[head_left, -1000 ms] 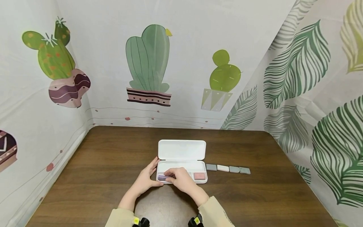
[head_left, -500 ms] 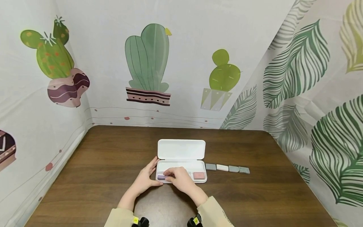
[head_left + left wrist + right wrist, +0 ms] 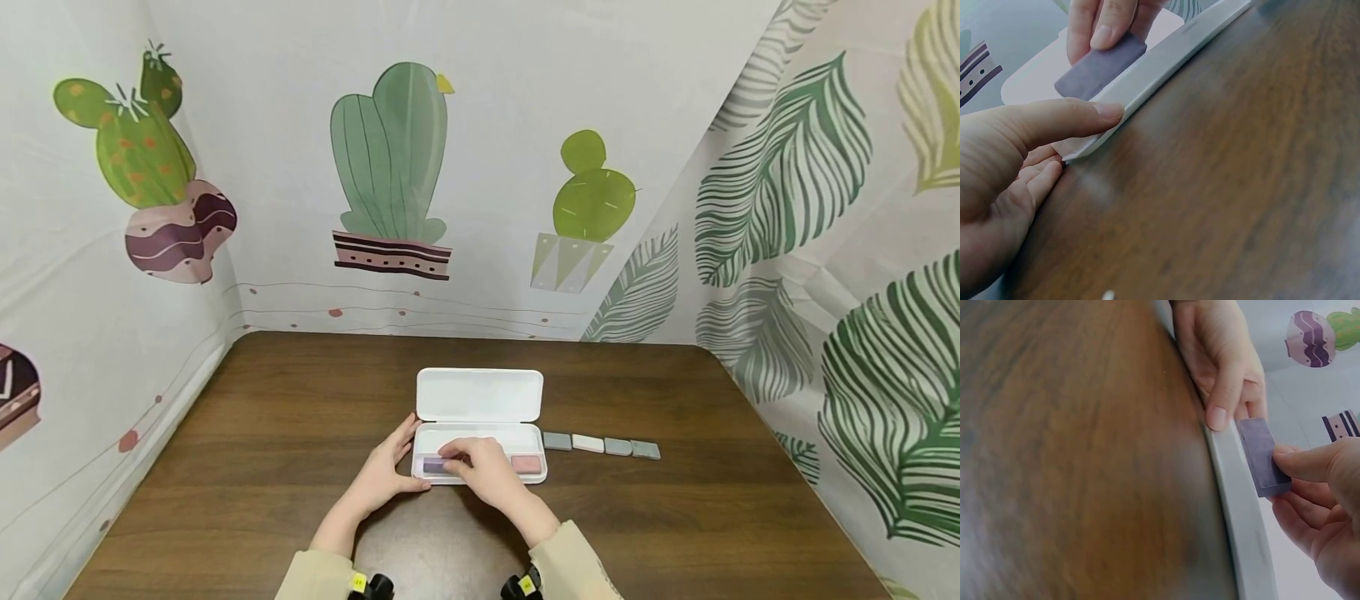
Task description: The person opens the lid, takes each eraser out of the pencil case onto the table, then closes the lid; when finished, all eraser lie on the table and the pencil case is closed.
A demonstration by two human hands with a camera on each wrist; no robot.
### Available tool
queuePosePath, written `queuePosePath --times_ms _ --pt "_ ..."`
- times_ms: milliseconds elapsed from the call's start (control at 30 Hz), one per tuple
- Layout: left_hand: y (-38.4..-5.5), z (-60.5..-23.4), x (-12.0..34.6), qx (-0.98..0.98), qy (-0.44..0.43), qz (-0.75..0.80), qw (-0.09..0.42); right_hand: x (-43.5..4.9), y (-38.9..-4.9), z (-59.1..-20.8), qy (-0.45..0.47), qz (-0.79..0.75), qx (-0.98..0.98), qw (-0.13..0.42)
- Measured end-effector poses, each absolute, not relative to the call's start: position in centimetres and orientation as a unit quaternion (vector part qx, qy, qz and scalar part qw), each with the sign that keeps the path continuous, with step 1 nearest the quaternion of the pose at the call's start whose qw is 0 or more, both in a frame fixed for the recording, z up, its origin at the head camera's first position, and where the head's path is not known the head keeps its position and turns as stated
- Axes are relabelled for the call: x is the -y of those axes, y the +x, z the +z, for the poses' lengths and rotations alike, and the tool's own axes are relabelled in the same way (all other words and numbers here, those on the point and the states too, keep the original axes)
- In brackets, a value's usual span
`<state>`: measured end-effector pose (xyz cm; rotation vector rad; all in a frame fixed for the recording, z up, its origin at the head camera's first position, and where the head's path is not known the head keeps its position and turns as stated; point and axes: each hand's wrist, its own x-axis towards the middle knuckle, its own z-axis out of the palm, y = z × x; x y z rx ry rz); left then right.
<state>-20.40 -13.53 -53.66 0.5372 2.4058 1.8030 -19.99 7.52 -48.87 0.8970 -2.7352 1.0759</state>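
A white pencil-box-like case (image 3: 431, 433) lies with its hinged lid (image 3: 480, 396) laid back. My left hand (image 3: 381, 473) holds its left end, thumb on the front rim and fingers along the side. In my right hand (image 3: 491, 473), thumb and fingertips pinch a small purple rectangular block (image 3: 1263, 453). The left wrist view shows this block (image 3: 1100, 65) tilted, just over the case's front rim. A pink block (image 3: 527, 464) sits in the front right part of the case; my right hand partly hides the case's middle.
Right of the case, several small blocks form a row on the brown wooden table (image 3: 315, 400): a dark grey block (image 3: 557, 442), a white block (image 3: 588, 443) and greyish-green ones (image 3: 632, 448). Behind the table hangs a printed cloth (image 3: 495, 100).
My right hand has shifted slightly right and up with the purple block, which now shows a broader face. The left hand stays at the case's left end.
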Motion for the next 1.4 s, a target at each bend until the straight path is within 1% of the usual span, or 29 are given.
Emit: queuePosePath --times_ms 100,300,700,967,1200,1400 --pt "-20.4 -53.6 13.5 -0.788 0.173 0.589 0.048 -8.3 -19.9 -48.5 0.288 0.360 0.887 0.037" --pt "-20.4 -53.6 13.3 -0.788 0.164 0.591 0.052 -10.8 -20.1 -47.8 0.278 0.375 0.882 0.058" --pt "-20.4 -53.3 13.2 -0.794 0.158 0.585 0.054 -17.6 -20.8 -47.8 0.226 0.384 0.891 0.089" --pt "-20.4 -53.3 13.3 -0.794 0.163 0.584 0.050 -21.5 -21.2 -47.6 0.188 0.377 0.904 0.076" --pt "-20.4 -53.3 13.4 -0.796 0.159 0.581 0.050 -23.6 -21.1 -47.9 0.158 0.363 0.917 0.050" --pt "-20.3 -53.3 13.3 -0.794 0.161 0.584 0.050 -24.6 -21.0 -48.4 0.171 0.340 0.924 0.021"
